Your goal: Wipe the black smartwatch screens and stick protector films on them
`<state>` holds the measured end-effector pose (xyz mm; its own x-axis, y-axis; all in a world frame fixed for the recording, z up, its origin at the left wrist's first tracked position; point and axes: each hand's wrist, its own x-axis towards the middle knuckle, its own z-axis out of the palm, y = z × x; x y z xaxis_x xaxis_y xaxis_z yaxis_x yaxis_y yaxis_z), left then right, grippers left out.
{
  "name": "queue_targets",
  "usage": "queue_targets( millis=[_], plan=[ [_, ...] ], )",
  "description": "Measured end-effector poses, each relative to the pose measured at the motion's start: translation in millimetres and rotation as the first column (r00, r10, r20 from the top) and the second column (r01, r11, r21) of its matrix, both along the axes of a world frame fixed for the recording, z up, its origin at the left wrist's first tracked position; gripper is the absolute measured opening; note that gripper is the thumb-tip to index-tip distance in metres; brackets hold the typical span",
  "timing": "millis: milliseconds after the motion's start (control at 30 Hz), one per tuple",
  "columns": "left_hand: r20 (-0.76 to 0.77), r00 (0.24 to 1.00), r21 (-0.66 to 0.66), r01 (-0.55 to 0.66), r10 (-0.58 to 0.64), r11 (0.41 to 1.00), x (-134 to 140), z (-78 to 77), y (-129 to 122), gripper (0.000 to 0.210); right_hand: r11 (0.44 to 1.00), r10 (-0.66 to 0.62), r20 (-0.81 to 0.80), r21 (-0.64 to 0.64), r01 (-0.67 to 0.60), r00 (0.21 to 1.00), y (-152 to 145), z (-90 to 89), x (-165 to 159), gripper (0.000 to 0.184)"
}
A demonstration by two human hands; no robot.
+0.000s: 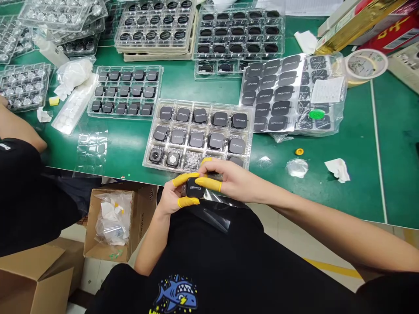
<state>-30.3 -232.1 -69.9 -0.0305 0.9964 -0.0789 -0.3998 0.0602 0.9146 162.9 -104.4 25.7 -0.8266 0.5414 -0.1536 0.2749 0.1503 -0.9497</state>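
Note:
Yellow finger cots cover several fingertips of both my hands. My left hand (173, 194) grips a black square watch face (195, 188) with white lettering, just off the table's front edge. My right hand (225, 178) is closed over the same watch face from the right, fingers pressed at its top edge. A strip of clear film (214, 218) hangs below, partly hidden by my hands. Right beyond them lies a clear tray (149, 144) of similar dark watch faces. In its front row, two pieces show their round-sensor backs, and one pocket near my right hand holds no watch face.
Sheets of black square stickers (274, 93) lie at the right, beside a tape roll (366, 65). More filled trays (124, 91) stand behind and to the left. A co-worker's arm (19, 124) reaches in at the left. Below is a cardboard box (90, 235) with plastic waste.

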Motion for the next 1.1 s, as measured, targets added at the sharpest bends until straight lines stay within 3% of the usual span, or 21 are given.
queue_targets(
  millis=[133,267,400,500,567,667,733,800,933,1033,1100],
  plan=[
    [-0.024,1.0,-0.037,0.016,-0.017,0.999,0,5.3,-3,0.069,1.0,-0.001,-0.015,-0.005,0.001,1.0,1,0.7,-3,0.039],
    [-0.05,0.998,-0.101,-0.036,0.031,0.994,-1,4.3,-6,0.059,0.995,-0.099,-0.029,0.024,0.099,0.995,12,2.8,-6,0.034],
    [-0.069,0.991,-0.131,-0.124,0.116,0.984,-8,2.7,-12,0.049,0.949,-0.228,0.028,0.228,0.216,0.973,30,-4.9,-8,0.028],
    [-0.09,0.985,-0.152,-0.159,0.146,0.975,-17,4.5,-20,0.044,0.918,-0.195,0.144,0.375,0.129,0.97,33,-17.0,-13,0.025],
    [-0.107,0.983,-0.161,-0.167,0.151,0.973,-22,7.0,-27,0.041,0.872,-0.181,0.212,0.487,0.056,0.96,29,-24.9,-16,0.023],
    [-0.128,0.98,-0.15,-0.173,0.154,0.973,-29,10.6,-35,0.03,0.735,-0.256,0.27,0.678,0.005,0.928,23,-32.6,-20,0.019],
    [-0.15,0.974,-0.142,-0.189,0.168,0.971,-32,11.5,-40,0.024,0.66,-0.321,0.283,0.751,-0.001,0.904,23,-33.1,-20,0.015],
    [-0.191,0.966,-0.144,-0.202,0.173,0.969,-35,10.8,-44,0.023,0.627,-0.356,0.268,0.779,0.016,0.895,25,-29.5,-21,0.013],
    [-0.256,0.96,-0.118,-0.148,0.114,0.982,-41,6.3,-50,0.02,0.656,-0.265,0.247,0.755,-0.014,0.932,22,-15.3,-42,0.016],
    [-0.281,0.958,-0.087,-0.09,0.062,0.992,-45,3.6,-53,0.018,0.717,-0.141,0.408,0.67,-0.191,0.902,13,-6.7,-73,0.021],
    [-0.304,0.951,-0.08,-0.083,0.054,0.993,-48,3.7,-54,0.018,0.745,-0.124,0.487,0.621,-0.243,0.865,8,-3.5,-92,0.021]
  ],
)
